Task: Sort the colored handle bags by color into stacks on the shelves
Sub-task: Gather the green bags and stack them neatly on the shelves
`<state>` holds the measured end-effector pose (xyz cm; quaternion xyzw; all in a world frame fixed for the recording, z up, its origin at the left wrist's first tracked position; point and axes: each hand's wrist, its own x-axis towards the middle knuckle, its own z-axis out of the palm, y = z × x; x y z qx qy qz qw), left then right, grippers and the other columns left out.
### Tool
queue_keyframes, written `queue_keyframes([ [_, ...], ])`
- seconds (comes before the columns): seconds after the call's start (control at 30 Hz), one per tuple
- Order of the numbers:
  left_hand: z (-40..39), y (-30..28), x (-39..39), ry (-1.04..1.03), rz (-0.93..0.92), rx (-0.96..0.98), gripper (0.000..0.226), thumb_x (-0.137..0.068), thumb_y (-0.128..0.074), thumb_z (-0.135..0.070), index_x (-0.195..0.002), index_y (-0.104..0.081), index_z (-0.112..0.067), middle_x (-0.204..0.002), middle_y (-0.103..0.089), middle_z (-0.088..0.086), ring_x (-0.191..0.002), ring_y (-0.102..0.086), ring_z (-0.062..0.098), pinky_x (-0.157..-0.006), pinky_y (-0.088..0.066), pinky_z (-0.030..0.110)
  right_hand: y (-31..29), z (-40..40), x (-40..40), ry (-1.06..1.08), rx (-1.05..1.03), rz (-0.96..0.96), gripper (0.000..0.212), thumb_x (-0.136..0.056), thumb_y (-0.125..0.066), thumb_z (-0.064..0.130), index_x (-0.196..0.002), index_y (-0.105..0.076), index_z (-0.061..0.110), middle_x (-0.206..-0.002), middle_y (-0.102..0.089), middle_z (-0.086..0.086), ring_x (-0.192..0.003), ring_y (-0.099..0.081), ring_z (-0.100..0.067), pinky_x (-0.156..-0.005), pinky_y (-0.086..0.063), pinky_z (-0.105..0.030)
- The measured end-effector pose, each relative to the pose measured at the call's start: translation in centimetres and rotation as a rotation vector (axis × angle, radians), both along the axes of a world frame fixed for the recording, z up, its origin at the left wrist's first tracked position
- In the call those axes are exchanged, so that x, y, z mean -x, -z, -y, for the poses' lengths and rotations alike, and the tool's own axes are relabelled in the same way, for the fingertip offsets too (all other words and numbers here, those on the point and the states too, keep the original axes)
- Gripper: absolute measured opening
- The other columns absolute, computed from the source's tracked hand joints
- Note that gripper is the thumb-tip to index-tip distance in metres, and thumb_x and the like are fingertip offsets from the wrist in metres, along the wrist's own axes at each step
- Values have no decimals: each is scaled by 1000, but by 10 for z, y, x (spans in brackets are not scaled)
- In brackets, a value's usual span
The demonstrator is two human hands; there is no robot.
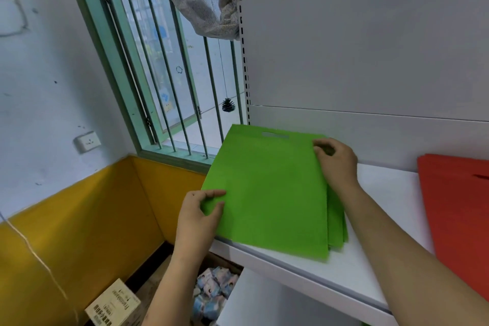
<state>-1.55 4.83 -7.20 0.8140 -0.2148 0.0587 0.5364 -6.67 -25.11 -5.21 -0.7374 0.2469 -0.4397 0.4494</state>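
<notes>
I see the left hand (199,213) pinching the near-left edge of the top green bag (267,193), thumb over, fingers curled under. That bag lies flat on a green stack (337,222) at the left end of the white shelf (383,193), long axis running near to far, handle cutout (275,135) at the far end. Right hand (336,161) grips its far-right corner; red stack (460,214) sits well apart to the right.

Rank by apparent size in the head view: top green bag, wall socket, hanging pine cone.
1. Top green bag, by far the largest.
2. Wall socket.
3. Pine cone, though it hangs farther off, so this is unsure.
</notes>
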Motion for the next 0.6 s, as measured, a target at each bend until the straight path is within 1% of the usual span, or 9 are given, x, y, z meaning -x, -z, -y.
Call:
queue_keyframes([
  [0.07, -5, 6, 6, -41, -38, 34, 24, -91, -66, -16, -104, -68, -37, -111, -58, -11, -103, -55, 1, -94, -50, 36, -4, 1, 1, -19, -42, -17, 37, -87, -63, 6, -122, -64, 17, -109, -64, 5, -90, -61, -14, -68, -40, -7],
  [0.13, -9, 11, 19, -80, -112, 93, 34, -90, -68, -15, -114, -63, -39, -115, -59, -12, -101, -62, 10, -86, -56, 37, -8, -2, 5, -70, -89, -57, 55, -87, -61, 3, -138, -50, 18, -130, -55, 3, -89, -56, -12, -62, -41, -4],
  [0.2, -15, 12, 33, -116, -151, 141, 48, -89, -69, -12, -127, -52, -35, -110, -57, -12, -94, -62, 7, -76, -58, 30, -12, -8, 10, -114, -173, -104, 65, -88, -59, 3, -147, -37, 16, -146, -43, -2, -99, -53, -12, -75, -45, -13],
  [0.27, -23, 9, 45, -142, -152, 157, 57, -89, -70, -15, -137, -46, -31, -108, -53, -12, -93, -59, 8, -79, -57, 32, -16, -15, 19, -146, -268, -130, 69, -89, -58, 2, -151, -29, 12, -149, -40, -10, -109, -53, -17, -85, -46, -25],
  [0.37, -42, 8, 59, -133, -165, 169, 50, -90, -69, -20, -137, -52, -20, -114, -56, -6, -97, -60, 13, -81, -55, 30, -20, -31, 39, -229, -307, -120, 60, -89, -58, 1, -146, -38, 7, -141, -51, -13, -105, -60, -20, -87, -50, -30],
  [0.43, -57, 15, 67, -105, -203, 171, 32, -90, -70, -21, -120, -63, -18, -109, -66, -3, -91, -65, 14, -75, -55, 28, -20, -44, 57, -273, -265, -82, 42, -89, -59, 1, -131, -56, 6, -127, -63, -13, -98, -66, -20, -90, -53, -33],
  [0.47, -65, 21, 72, -88, -236, 168, 22, -89, -71, -22, -110, -66, -20, -105, -70, -1, -88, -68, 15, -75, -57, 32, -20, -52, 67, -278, -242, -62, 33, -90, -60, 3, -122, -63, 7, -119, -68, -12, -94, -67, -20, -91, -54, -35],
  [0.53, -80, 33, 87, -48, -308, 170, 7, -87, -73, -25, -92, -69, -22, -96, -74, 2, -85, -70, 20, -77, -59, 41, -14, -70, 90, -226, -162, -56, 20, -88, -66, 12, -107, -72, 11, -105, -73, -8, -90, -70, -21, -90, -55, -41],
  [0.6, -97, 49, 106, -22, -390, 175, 7, -86, -73, -25, -82, -70, -22, -87, -75, 3, -80, -71, 21, -73, -60, 39, -5, -91, 118, -139, -74, -112, 18, -87, -69, 23, -101, -74, 13, -97, -74, -3, -90, -70, -19, -88, -55, -41],
])
